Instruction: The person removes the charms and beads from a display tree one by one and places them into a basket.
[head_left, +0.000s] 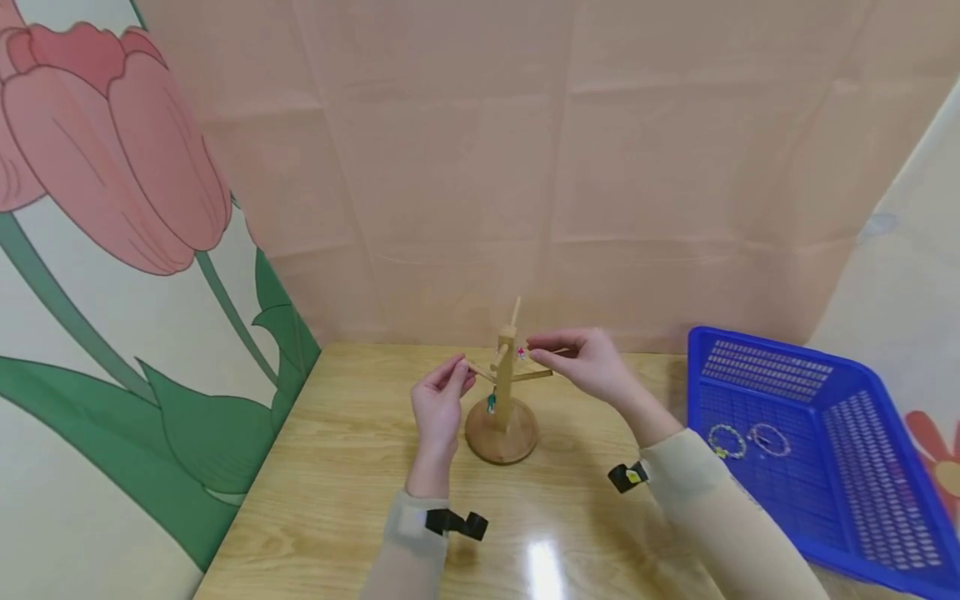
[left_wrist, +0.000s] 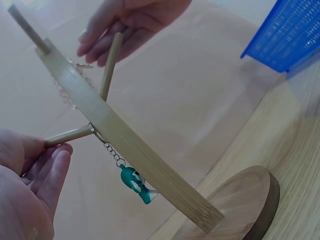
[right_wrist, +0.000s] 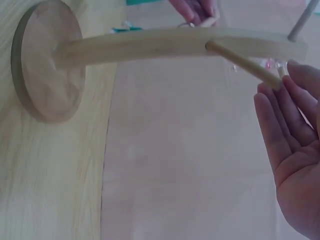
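At nine o'clock of the scene hangs a cream wall panel printed with a large pink tulip and green leaves [head_left: 112,167], and a creased peach cloth backdrop [head_left: 525,167] fills twelve o'clock. The pale wooden table [head_left: 337,500] runs across the lower half.

The left hand [head_left: 437,406] is raised at nine o'clock of a small light-wood jewellery stand with a round base and thin dowel pegs [head_left: 504,400]. Its thumb and fingers close together at the tip of the stand's left peg [left_wrist: 67,136], though the pictures do not settle whether they actually pinch it. On that peg, next to the post, hangs a small teal charm on a short metal chain [left_wrist: 134,181].

The stand sits upright at the table's centre. At its two o'clock the right hand [head_left: 592,360] has its fingers straight and lying together, fingertips touching the end of the right peg [right_wrist: 242,62]; a tiny clear-and-pink beaded piece [right_wrist: 272,64] shows just by them.

At three o'clock a blue perforated plastic basket [head_left: 862,417] rests on the table, well apart from the stand, holding two beaded bracelets [head_left: 746,440].
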